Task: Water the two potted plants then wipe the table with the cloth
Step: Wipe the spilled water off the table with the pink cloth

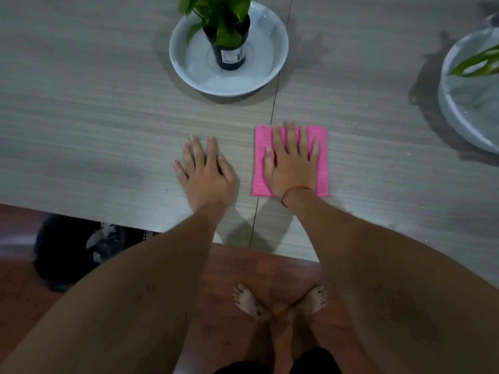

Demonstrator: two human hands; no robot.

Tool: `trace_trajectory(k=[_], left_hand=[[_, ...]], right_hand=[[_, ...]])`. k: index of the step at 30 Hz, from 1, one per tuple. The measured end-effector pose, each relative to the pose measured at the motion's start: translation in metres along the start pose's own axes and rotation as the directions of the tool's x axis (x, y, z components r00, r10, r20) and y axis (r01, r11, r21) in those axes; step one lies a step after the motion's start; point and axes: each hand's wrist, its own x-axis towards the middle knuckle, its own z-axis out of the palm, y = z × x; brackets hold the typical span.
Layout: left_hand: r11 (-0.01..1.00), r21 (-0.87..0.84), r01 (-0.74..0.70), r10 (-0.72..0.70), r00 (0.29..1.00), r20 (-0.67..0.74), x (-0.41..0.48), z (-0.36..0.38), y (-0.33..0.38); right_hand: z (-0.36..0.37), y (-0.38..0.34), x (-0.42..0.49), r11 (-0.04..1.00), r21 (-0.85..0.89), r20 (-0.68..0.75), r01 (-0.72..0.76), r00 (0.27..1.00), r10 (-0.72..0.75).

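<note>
Cloth (290, 161) pink, flat on table (94, 130).
Right hand (293, 163) presses it, fingers spread (nothing gripped); left hand (206, 172) flat on bare tabletop beside.

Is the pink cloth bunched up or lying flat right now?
Flat. The pink cloth lies as a neat rectangle on the table, with the right hand pressed palm-down on it, fingers spread. Whether it is folded in layers, cannot tell.
</note>
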Motion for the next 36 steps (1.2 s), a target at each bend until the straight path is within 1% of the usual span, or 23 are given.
trace_trajectory(k=[4, 7, 10, 11, 13, 14, 15, 17, 19, 21, 24, 27, 29, 33, 36], left_hand=[[1.000, -0.004, -0.002, 0.002, 1.000, -0.004, 0.001, 0.000, -0.003], [1.000, -0.005, 0.002, -0.002, 1.000, -0.020, 0.000, 0.000, 0.000], [0.999, 0.038, 0.015, -0.017, 0.999, 0.042, -0.003, -0.006, 0.005], [0.999, 0.049, -0.008, 0.004, 0.997, 0.076, -0.008, -0.007, 0.010], [0.991, 0.063, -0.121, 0.114, 0.987, 0.112, -0.027, -0.004, 0.026], [0.985, 0.062, -0.160, 0.152, 0.982, 0.110, -0.039, 0.001, 0.034], [0.987, 0.053, -0.154, 0.148, 0.984, 0.098, -0.049, 0.004, 0.042], [0.995, 0.032, -0.094, 0.091, 0.993, 0.076, -0.057, 0.009, 0.051], [0.997, 0.027, -0.068, 0.066, 0.996, 0.062, -0.057, 0.010, 0.055], [0.997, 0.025, -0.068, 0.068, 0.997, 0.023, -0.058, 0.012, 0.055], [0.998, 0.020, -0.060, 0.060, 0.998, -0.017, -0.060, 0.018, 0.053], [0.998, 0.017, -0.059, 0.059, 0.998, -0.021, -0.060, 0.020, 0.052], [0.998, 0.010, -0.069, 0.069, 0.997, -0.018, -0.057, 0.022, 0.053], [0.998, 0.019, -0.054, 0.054, 0.998, -0.022, -0.059, 0.018, 0.052], [0.999, -0.020, 0.035, -0.035, 0.999, -0.003, -0.068, 0.017, 0.062]], right_hand=[[0.005, -0.009, 0.002, 0.999, 0.019, 0.012, 0.027, 1.000, -0.027], [0.007, -0.005, -0.025, 0.995, 0.029, 0.004, 0.091, 0.996, -0.091], [0.008, 0.009, -0.063, 0.982, 0.031, 0.041, 0.187, 0.981, -0.188], [0.007, 0.020, -0.073, 0.973, 0.017, 0.062, 0.231, 0.971, -0.231], [0.006, 0.050, -0.085, 0.956, -0.005, 0.083, 0.295, 0.952, -0.293], [0.004, 0.066, -0.089, 0.956, -0.012, 0.072, 0.293, 0.954, -0.291], [0.001, 0.082, -0.093, 0.964, -0.012, 0.052, 0.266, 0.963, -0.265], [-0.006, 0.110, -0.095, 0.979, -0.013, 0.015, 0.202, 0.979, -0.202], [-0.010, 0.126, -0.090, 0.985, -0.031, 0.023, 0.171, 0.985, -0.171], [-0.011, 0.123, -0.082, 0.994, -0.005, 0.004, 0.109, 0.994, -0.109], [-0.007, 0.101, -0.065, 0.999, 0.037, -0.022, -0.018, 1.000, 0.019], [-0.004, 0.082, -0.045, 0.999, 0.025, -0.015, -0.045, 0.999, 0.045], [-0.001, 0.078, -0.044, 1.000, 0.025, -0.004, -0.016, 1.000, 0.016], [-0.001, 0.085, -0.092, 0.988, 0.050, 0.008, 0.146, 0.989, -0.146], [-0.004, 0.110, -0.118, 0.971, 0.038, 0.064, 0.236, 0.969, -0.238]])
